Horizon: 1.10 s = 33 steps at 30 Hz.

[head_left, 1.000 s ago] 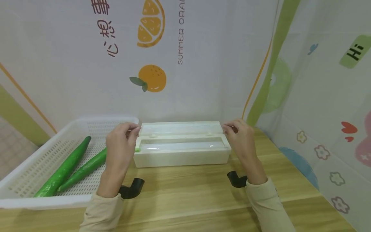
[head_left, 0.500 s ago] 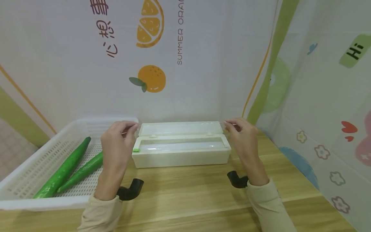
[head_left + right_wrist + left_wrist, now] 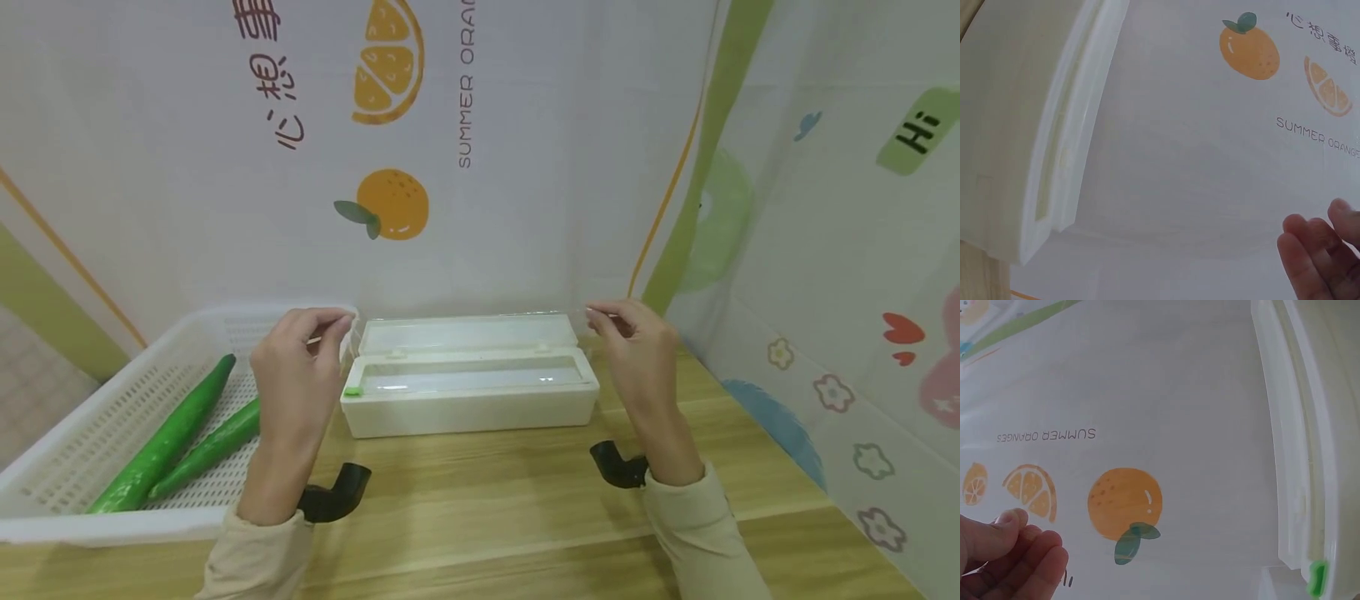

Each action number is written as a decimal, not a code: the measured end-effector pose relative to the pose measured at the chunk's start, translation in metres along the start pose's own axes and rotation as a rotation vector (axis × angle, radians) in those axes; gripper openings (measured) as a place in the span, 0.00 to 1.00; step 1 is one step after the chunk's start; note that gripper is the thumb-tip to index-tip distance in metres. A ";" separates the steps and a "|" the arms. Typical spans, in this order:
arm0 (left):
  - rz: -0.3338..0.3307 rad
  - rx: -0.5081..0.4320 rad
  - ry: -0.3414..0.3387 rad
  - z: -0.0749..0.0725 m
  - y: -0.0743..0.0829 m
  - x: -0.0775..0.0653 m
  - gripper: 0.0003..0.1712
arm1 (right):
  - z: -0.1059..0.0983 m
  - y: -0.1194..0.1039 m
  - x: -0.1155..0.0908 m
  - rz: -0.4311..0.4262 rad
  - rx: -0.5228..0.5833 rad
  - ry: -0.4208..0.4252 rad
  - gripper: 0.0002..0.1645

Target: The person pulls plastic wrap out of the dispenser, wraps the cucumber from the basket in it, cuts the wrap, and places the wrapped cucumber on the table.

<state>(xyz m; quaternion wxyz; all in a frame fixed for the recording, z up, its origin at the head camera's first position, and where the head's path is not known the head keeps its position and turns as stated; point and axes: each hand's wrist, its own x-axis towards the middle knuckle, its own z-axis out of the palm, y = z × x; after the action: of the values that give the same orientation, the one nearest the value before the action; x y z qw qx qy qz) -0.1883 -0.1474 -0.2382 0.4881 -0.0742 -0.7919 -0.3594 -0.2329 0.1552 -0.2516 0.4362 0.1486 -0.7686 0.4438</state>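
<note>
A long white cling film dispenser (image 3: 472,410) lies on the table with its lid (image 3: 468,333) raised at the back. Its green cutter slide (image 3: 353,392) sits at the left end. A sheet of clear cling film (image 3: 1210,253) rises out of the box and shows faint creases in the wrist views. My left hand (image 3: 296,379) pinches one upper corner between thumb and fingers, just left of the lid. To the right of the lid, my right hand (image 3: 637,362) pinches the other corner. The film is so clear that most of its outline is hard to see.
On the left stands a white perforated basket (image 3: 120,525) holding a long green cucumber (image 3: 176,429) and another cucumber (image 3: 213,446), partly behind my left arm. Black wrist mounts (image 3: 337,492) jut inward below both hands. Printed cloth (image 3: 510,233) hangs behind the wooden table (image 3: 465,517).
Both hands have risen slightly and spread apart, pulling the film's corners with them. The green slide now shows fully beside my left hand. The dispenser stays about where it was.
</note>
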 end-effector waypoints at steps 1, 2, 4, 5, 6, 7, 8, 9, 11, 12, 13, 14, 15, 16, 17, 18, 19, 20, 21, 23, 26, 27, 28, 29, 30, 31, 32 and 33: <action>0.002 -0.004 0.003 0.000 0.000 0.000 0.07 | -0.001 -0.001 0.000 -0.002 -0.004 -0.001 0.05; 0.004 -0.006 0.006 -0.001 0.000 0.000 0.07 | -0.001 -0.001 0.000 -0.004 -0.009 -0.002 0.06; 0.004 -0.009 0.010 -0.001 0.001 -0.001 0.07 | -0.002 -0.003 0.000 -0.006 -0.016 -0.001 0.06; 0.004 -0.007 0.012 -0.002 0.001 -0.001 0.07 | -0.003 -0.003 -0.001 -0.006 -0.019 0.000 0.06; 0.006 -0.005 0.013 -0.002 0.001 -0.001 0.07 | -0.003 -0.003 0.000 -0.006 -0.021 0.000 0.06; 0.011 -0.006 0.017 -0.003 0.002 0.000 0.07 | -0.004 -0.004 0.000 -0.006 -0.023 0.002 0.06; 0.016 -0.007 0.021 -0.003 0.003 0.000 0.07 | -0.004 -0.005 0.000 -0.005 -0.020 0.006 0.06; 0.018 -0.010 0.024 -0.004 0.004 0.000 0.07 | -0.004 -0.006 0.000 -0.005 -0.019 0.009 0.06; 0.025 -0.009 0.031 -0.005 0.005 0.000 0.06 | -0.005 -0.008 0.000 -0.003 -0.017 0.014 0.06; 0.028 -0.013 0.033 -0.005 0.005 0.001 0.06 | -0.005 -0.008 0.000 -0.003 -0.018 0.014 0.06; 0.029 -0.016 0.034 -0.006 0.006 0.001 0.07 | -0.006 -0.009 0.000 -0.001 -0.018 0.015 0.06; 0.028 -0.015 0.032 -0.006 0.006 0.001 0.07 | -0.006 -0.010 0.000 -0.002 -0.016 0.017 0.06; 0.024 -0.015 0.029 -0.007 0.006 0.001 0.07 | -0.006 -0.010 0.000 -0.001 -0.018 0.017 0.06; 0.024 -0.014 0.028 -0.007 0.006 0.001 0.07 | -0.007 -0.010 0.000 0.000 -0.019 0.018 0.06; 0.024 -0.016 0.029 -0.007 0.007 0.001 0.07 | -0.007 -0.010 0.000 0.001 -0.017 0.019 0.06; 0.024 -0.016 0.028 -0.007 0.007 0.001 0.08 | -0.007 -0.011 0.000 -0.001 -0.014 0.023 0.06; 0.024 -0.016 0.030 -0.007 0.007 0.001 0.08 | -0.008 -0.011 0.000 -0.002 -0.008 0.025 0.06; 0.024 -0.016 0.033 -0.007 0.008 0.001 0.08 | -0.008 -0.012 0.000 -0.005 -0.004 0.028 0.06; 0.025 -0.020 0.036 -0.008 0.008 0.001 0.08 | -0.009 -0.012 0.000 -0.010 -0.001 0.031 0.06; 0.027 -0.025 0.047 -0.008 0.009 0.001 0.08 | -0.009 -0.013 0.000 -0.023 0.003 0.039 0.06; 0.027 -0.035 0.064 -0.009 0.011 0.001 0.08 | -0.010 -0.015 0.001 -0.049 0.005 0.050 0.06; 0.027 -0.038 0.069 -0.010 0.012 0.001 0.08 | -0.010 -0.015 0.001 -0.056 0.005 0.053 0.06; 0.027 -0.041 0.073 -0.010 0.012 0.001 0.08 | -0.010 -0.016 0.001 -0.062 0.005 0.057 0.06; 0.028 -0.043 0.076 -0.010 0.012 0.001 0.08 | -0.011 -0.017 0.001 -0.067 0.008 0.060 0.06; 0.030 -0.044 0.079 -0.010 0.013 0.001 0.09 | -0.011 -0.017 0.001 -0.070 0.008 0.062 0.06; 0.031 -0.046 0.080 -0.010 0.013 0.001 0.09 | -0.011 -0.018 0.001 -0.070 0.008 0.064 0.07; 0.034 -0.049 0.083 -0.010 0.013 0.002 0.09 | -0.012 -0.018 0.002 -0.072 0.008 0.065 0.07; 0.035 -0.051 0.085 -0.010 0.013 0.002 0.09 | -0.012 -0.019 0.002 -0.072 0.008 0.067 0.07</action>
<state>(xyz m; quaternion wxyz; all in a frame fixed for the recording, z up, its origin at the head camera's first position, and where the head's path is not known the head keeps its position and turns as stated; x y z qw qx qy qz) -0.1757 -0.1446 -0.2277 0.5254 -0.0852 -0.7597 -0.3736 -0.2159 0.1549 -0.2371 0.4767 0.1628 -0.7460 0.4357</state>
